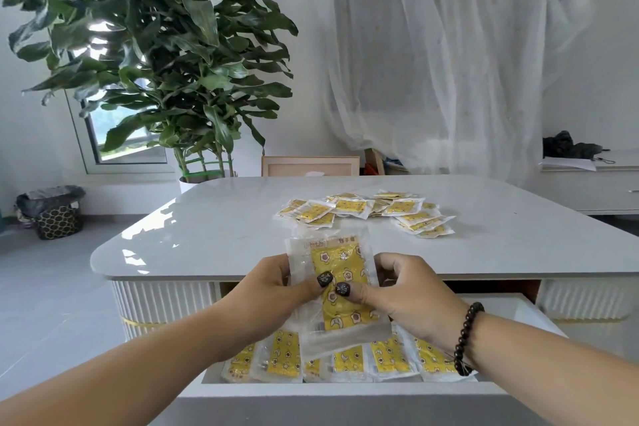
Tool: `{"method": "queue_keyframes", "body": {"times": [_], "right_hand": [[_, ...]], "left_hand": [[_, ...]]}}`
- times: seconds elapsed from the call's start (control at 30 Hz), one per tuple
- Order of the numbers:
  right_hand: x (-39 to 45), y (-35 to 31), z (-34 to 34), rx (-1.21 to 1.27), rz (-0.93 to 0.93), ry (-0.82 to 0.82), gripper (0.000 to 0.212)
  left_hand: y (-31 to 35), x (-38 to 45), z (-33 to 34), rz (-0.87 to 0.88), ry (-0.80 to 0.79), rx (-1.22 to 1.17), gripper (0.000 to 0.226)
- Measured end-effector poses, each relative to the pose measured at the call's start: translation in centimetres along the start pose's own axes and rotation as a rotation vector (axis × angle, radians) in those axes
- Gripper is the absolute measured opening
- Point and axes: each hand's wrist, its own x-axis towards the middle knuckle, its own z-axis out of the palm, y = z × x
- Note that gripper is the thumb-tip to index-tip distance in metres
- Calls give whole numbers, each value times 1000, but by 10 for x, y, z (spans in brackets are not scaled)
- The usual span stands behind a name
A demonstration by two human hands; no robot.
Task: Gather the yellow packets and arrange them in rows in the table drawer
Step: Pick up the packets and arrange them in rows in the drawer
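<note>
A small stack of yellow packets point(337, 266) in clear wrappers stands upright between my hands, above the open drawer point(345, 391). My left hand point(276, 290) pinches its left side with the thumb on the front. My right hand point(404, 290) pinches the right side, its thumb touching the left thumb. A row of several yellow packets point(349, 360) lies flat in the drawer below. Several loose yellow packets point(366, 211) lie in a heap on the white table point(207, 225) beyond.
The drawer juts out from the table's near side towards me. A tall potted plant point(166, 55) stands behind the table's left corner. A draped white sheet point(442, 66) hangs at the back. A bin point(52, 211) sits on the floor at left.
</note>
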Motion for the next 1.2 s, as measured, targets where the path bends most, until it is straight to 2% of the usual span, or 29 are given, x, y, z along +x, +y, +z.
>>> {"method": "queue_keyframes", "body": {"times": [0.2,0.33,0.47,0.53,0.63,0.7,0.8,0.87,0.97,1.03,1.13,1.17,1.2], "right_hand": [[-2,-2,-10,154,29,-121,48],[-5,-1,-12,118,45,-117,52],[-6,1,-10,-4,43,-71,50],[-6,2,-10,7,43,-81,51],[-7,4,-8,123,65,-152,29],[-5,3,-12,111,71,-178,25],[10,10,-34,95,94,-171,38],[21,20,-57,173,174,-137,30],[36,52,-88,183,312,-78,19],[44,84,-102,41,436,-43,21],[56,126,-110,-310,597,-32,55],[60,137,-110,-461,623,-65,57],[62,142,-110,-587,639,-83,47]], "left_hand": [[6,-5,-4,13,-55,-11,26],[6,-6,-2,37,-100,25,36],[-3,-2,-1,18,-191,27,70],[-11,3,-2,5,-189,62,79],[-16,4,-1,-4,-148,114,89],[-12,3,4,-8,-104,138,79],[-12,8,11,59,-40,201,12],[-17,13,11,41,9,240,26],[-26,18,10,24,26,279,31],[-32,22,10,8,22,303,32],[-39,22,14,-8,-11,353,32],[-42,24,15,-7,-21,374,31],[-44,25,16,-10,-26,393,30]]}}
